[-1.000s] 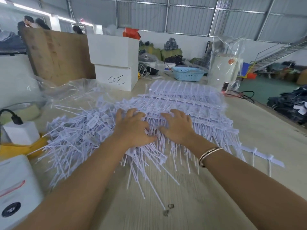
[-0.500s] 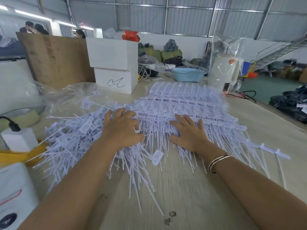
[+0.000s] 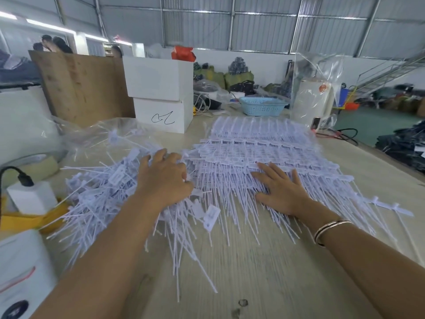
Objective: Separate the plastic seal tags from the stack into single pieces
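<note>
Table (image 3: 287, 272): wood.
Stack (image 3: 259, 153): joined tags, mid-table.
Loose tags (image 3: 99, 194): heap left of stack, fuller than a second ago; separation advancing.
Left hand (image 3: 165, 180): shifted left off stack, fingers curled, dragging tags.
Right hand (image 3: 279, 191): flat, fingers spread, pinning stack.

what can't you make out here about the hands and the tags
- Head view: left hand has curled fingers that hide their own tips, so its grip on the loose tags is unclear.
- Head view: stack under the flat right hand is covered.
- Head view: print on the single tag is too small.
</note>
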`<state>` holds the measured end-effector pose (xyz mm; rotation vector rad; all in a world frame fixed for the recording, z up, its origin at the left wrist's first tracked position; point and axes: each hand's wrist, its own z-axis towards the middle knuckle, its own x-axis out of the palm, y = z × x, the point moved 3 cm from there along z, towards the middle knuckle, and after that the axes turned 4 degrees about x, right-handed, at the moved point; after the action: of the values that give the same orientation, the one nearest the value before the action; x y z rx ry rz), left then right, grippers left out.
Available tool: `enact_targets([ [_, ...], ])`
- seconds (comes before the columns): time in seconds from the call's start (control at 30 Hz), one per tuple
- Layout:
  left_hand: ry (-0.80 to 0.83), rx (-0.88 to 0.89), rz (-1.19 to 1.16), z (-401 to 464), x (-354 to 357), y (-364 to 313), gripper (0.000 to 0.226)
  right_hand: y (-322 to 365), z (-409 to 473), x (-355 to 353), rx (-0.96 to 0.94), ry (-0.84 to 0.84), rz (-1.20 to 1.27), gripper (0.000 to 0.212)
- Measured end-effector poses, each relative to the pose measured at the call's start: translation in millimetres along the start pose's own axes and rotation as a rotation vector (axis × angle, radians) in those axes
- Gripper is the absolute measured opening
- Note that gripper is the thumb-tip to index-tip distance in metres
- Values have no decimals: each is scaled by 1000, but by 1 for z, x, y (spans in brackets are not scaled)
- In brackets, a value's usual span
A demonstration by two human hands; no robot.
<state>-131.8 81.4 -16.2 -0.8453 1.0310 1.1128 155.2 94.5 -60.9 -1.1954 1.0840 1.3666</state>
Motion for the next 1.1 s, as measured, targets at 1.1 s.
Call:
enact_targets([
  [1.1,-152,47,17,-7,13,-18,27,112,126,-33,287,-197,261,42],
])
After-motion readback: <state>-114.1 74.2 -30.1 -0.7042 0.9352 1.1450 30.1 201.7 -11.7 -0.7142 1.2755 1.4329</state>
